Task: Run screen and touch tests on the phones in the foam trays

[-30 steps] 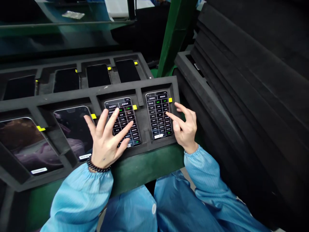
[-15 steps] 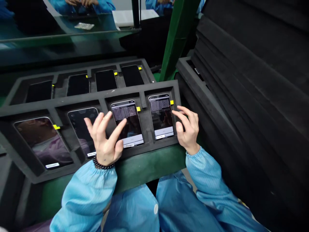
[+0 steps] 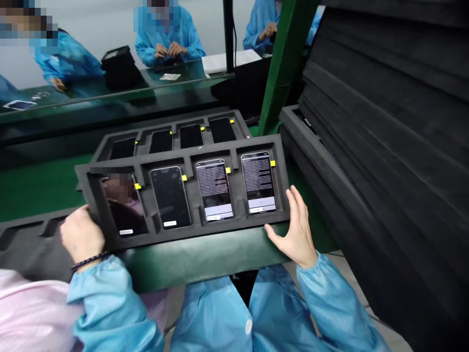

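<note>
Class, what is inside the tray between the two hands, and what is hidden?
Four phones, each with a yellow tab, lie in the tray; the two rightmost screens show text. Their backs and the floor beneath are covered.

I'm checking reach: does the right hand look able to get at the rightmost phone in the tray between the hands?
Likely yes: the right hand is open near the rightmost phone, with only the tray's edge between.
</note>
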Tool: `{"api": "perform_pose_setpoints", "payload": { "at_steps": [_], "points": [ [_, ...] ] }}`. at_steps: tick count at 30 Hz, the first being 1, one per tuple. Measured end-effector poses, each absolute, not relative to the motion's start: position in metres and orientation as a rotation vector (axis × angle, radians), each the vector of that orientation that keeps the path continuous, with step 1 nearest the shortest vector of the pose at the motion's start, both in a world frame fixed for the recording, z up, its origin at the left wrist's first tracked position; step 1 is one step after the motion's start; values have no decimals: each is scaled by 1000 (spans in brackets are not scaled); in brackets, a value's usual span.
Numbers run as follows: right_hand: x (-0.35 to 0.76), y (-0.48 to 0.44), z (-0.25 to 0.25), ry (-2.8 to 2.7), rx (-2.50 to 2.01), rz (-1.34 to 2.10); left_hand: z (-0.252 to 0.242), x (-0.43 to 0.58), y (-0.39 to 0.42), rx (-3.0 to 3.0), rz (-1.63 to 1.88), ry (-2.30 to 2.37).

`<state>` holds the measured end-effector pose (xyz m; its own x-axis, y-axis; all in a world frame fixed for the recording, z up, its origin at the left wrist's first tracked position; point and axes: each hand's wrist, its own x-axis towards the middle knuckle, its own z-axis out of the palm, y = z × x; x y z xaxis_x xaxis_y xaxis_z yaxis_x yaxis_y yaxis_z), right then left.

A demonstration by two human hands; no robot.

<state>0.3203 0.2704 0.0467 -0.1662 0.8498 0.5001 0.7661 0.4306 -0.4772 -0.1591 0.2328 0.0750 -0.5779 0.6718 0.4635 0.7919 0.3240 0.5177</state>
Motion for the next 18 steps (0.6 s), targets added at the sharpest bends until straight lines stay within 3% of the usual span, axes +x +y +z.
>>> {"api": "perform_pose_setpoints", "payload": {
  "at_steps": [12,18],
  "points": [
    [314,273,50,-1756,-1277,-278,57,-84,203,-1054,-1195,-2750],
    [229,282,85,-2031,-1012,193,69,-51,207,-1119,-1160,-2719]
  ]
}}
